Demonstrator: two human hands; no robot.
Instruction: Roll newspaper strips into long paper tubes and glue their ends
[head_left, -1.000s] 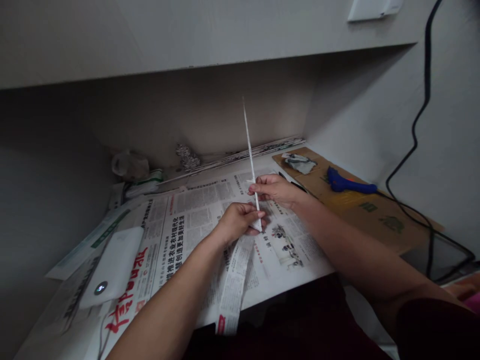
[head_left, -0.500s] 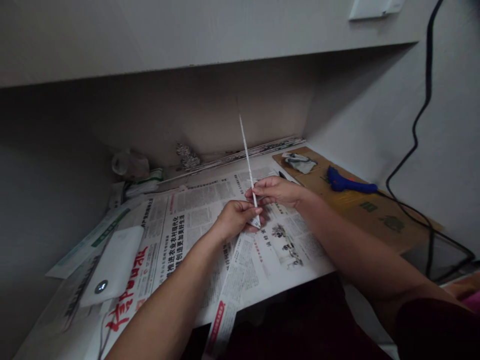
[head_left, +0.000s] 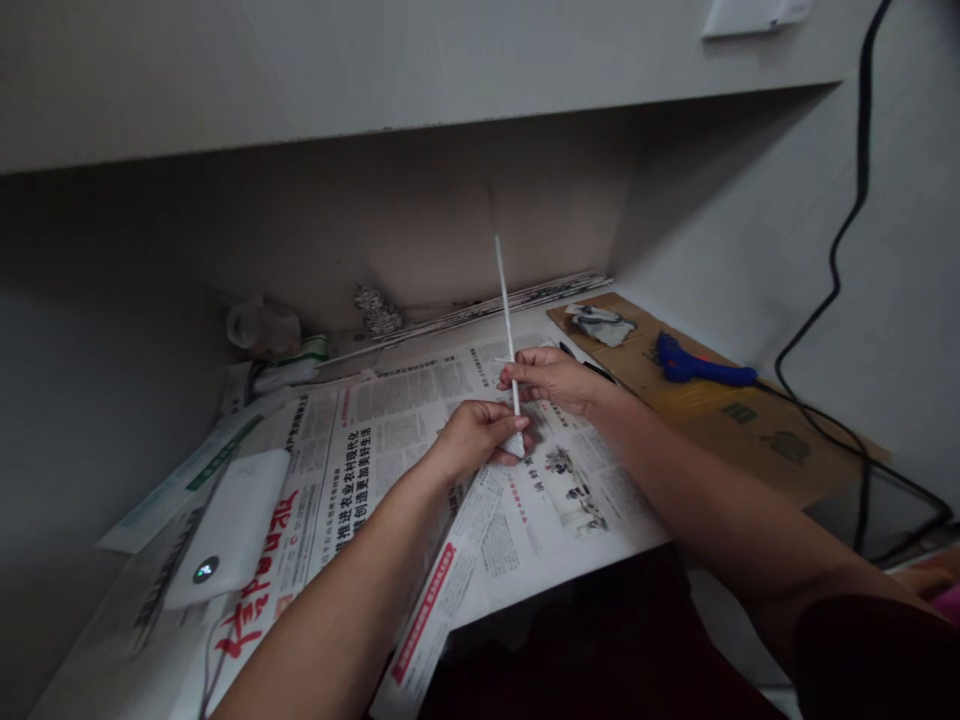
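A thin white rolled paper tube [head_left: 505, 300] stands almost upright, with a fine dark tip fading out above it. My right hand [head_left: 551, 380] pinches it partway up. Below that, my left hand [head_left: 480, 437] is closed around its lower end, thumb across it, where the paper flares into a small folded corner. From under my left hand a long newspaper strip [head_left: 461, 580] with a red band slants down past the table's front edge; it appears to join the tube, though the fingers hide the join.
Newspaper sheets [head_left: 397, 395] cover the table. At left lies a white power bank [head_left: 229, 525]. On cardboard [head_left: 739, 440] at right rests a blue glue gun [head_left: 701, 363], its black cord [head_left: 832, 260] trailing. Paper sticks [head_left: 555, 292] and a plastic bag [head_left: 262, 328] lie along the back.
The tube has become more upright, its top shifting right. The newspaper strip's loose end has swung left and shows more of its red band. Both hands keep their grip.
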